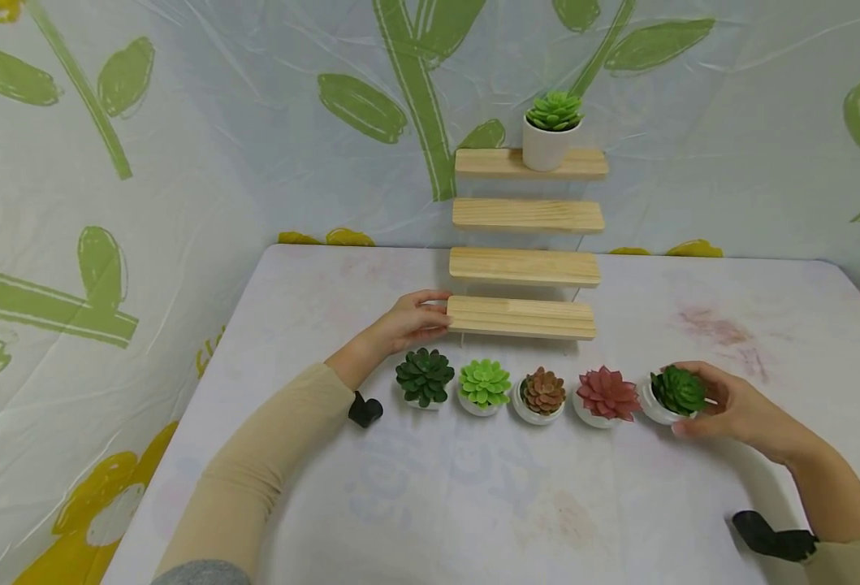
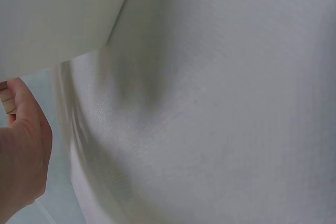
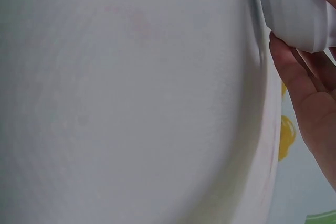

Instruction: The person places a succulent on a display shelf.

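A tiered stand with wooden shelves (image 1: pixel 525 317) stands on the table, its lowest board nearest me. My left hand (image 1: pixel 417 319) holds the left end of that board, fingers at the back and thumb toward the front. At the right end of a row of potted succulents, my right hand (image 1: pixel 738 410) grips a dark green succulent (image 1: pixel 680 390) by its white pot (image 3: pixel 294 11). The pot sits at or just over the table; which one I cannot tell. Beside it is a red succulent (image 1: pixel 608 393) in a white pot.
Further left in the row come a brown succulent (image 1: pixel 543 392), a light green succulent (image 1: pixel 485 383) and a dark green rosette succulent (image 1: pixel 425 377). On the top shelf stands a bright green potted succulent (image 1: pixel 554 112). A patterned sheet (image 1: pixel 254 122) hangs behind the table (image 1: pixel 473 520).
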